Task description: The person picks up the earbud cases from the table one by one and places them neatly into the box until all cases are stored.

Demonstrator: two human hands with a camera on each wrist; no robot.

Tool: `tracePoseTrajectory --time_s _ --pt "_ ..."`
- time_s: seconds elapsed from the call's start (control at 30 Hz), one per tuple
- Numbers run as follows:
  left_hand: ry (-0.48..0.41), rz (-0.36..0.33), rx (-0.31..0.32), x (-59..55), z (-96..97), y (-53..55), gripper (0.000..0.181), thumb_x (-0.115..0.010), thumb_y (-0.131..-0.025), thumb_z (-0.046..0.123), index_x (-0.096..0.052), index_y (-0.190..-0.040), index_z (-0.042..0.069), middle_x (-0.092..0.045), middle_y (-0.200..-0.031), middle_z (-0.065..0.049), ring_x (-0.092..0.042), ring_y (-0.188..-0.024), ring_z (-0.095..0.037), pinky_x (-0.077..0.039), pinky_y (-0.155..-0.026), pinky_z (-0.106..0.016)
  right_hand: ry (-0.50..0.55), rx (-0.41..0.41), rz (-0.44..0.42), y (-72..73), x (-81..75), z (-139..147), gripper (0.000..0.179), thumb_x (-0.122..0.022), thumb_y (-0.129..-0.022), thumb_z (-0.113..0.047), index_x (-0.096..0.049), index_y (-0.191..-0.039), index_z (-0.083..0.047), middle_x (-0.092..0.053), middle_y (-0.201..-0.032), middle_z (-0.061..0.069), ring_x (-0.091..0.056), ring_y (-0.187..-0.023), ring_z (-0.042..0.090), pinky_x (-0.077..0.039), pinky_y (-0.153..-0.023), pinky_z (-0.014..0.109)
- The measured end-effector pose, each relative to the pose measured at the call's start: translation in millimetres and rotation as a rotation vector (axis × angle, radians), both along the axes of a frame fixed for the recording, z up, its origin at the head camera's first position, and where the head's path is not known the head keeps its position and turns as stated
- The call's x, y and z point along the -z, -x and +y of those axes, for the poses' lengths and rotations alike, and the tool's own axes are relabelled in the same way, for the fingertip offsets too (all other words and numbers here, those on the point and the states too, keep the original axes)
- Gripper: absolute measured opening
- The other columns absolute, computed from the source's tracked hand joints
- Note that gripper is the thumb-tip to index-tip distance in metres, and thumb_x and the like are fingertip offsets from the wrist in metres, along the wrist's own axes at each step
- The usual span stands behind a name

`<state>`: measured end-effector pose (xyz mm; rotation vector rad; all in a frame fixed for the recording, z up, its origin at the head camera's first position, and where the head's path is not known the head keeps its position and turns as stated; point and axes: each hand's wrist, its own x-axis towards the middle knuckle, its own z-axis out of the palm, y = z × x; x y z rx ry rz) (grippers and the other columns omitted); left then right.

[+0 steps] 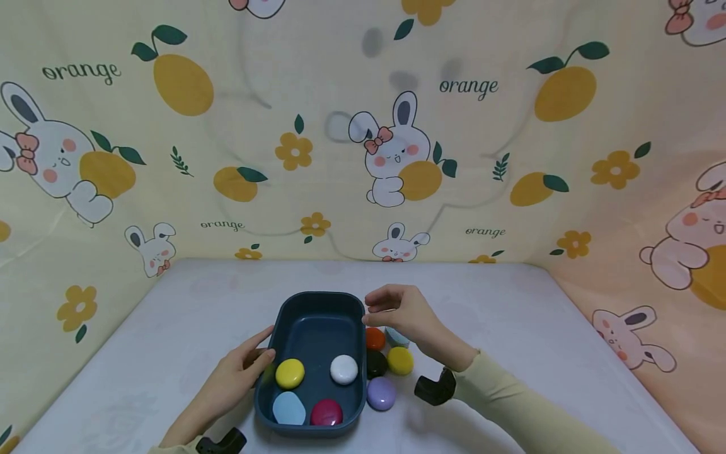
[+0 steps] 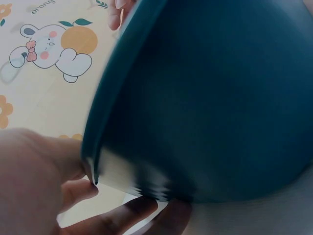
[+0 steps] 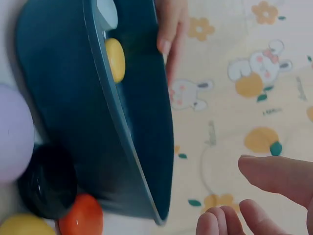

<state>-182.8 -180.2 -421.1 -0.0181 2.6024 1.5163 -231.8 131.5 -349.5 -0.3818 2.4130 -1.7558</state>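
Observation:
A dark blue, deep box (image 1: pixel 323 328) with rounded corners stands on the white table. My left hand (image 1: pixel 241 369) grips its left wall, thumb at the rim and fingers against the outside. Inside lie smooth rounded pieces: yellow (image 1: pixel 290 374), white (image 1: pixel 343 369), light blue (image 1: pixel 289 408) and dark red (image 1: pixel 326 413). My right hand (image 1: pixel 405 312) hovers by the far right rim, its fingers and thumb apart in the right wrist view with nothing between them. Beneath it, outside the box, are orange-red (image 1: pixel 375 339), light blue (image 1: pixel 397 337), and yellow (image 1: pixel 400 360) pieces.
A black piece (image 1: pixel 376 364) and a purple piece (image 1: pixel 381 393) lie along the box's right wall. White cloth covers the table (image 1: pixel 482 296). A printed curtain (image 1: pixel 340 75) with rabbits and oranges encloses the back and sides.

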Motion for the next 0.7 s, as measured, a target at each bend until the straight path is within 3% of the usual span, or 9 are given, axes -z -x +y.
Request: tracePoseTrajectory --time_s 0.17,0.7 --pt "0.009 -0.002 -0.001 0.1 -0.3 0.2 0.06 -0.058 -0.1 0.038 -0.039 -0.152 0.017 -0.057 -0.132 -0.022 -0.06 -0.111 -0.033 -0.057 -0.079 -0.045 0.008 0.079 -0.035 4.3 0.7 11 0.03 -0.083 -0.08 -0.011 -0.071 -0.107 -0.007 -0.069 -0.1 0.008 -0.064 -0.093 0.024 -0.055 -0.085 0.034" --pt "0.014 -0.007 -0.006 0.3 0.0 0.4 0.06 -0.059 -0.099 0.038 -0.039 -0.152 0.016 -0.058 -0.131 -0.021 -0.06 -0.111 -0.033 -0.057 -0.08 -0.046 0.014 0.217 -0.05 13.6 15.1 42 0.035 -0.081 -0.083 -0.013 -0.069 -0.114 -0.005 -0.069 -0.107 0.009 -0.066 -0.096 0.022 -0.047 -0.099 0.045"
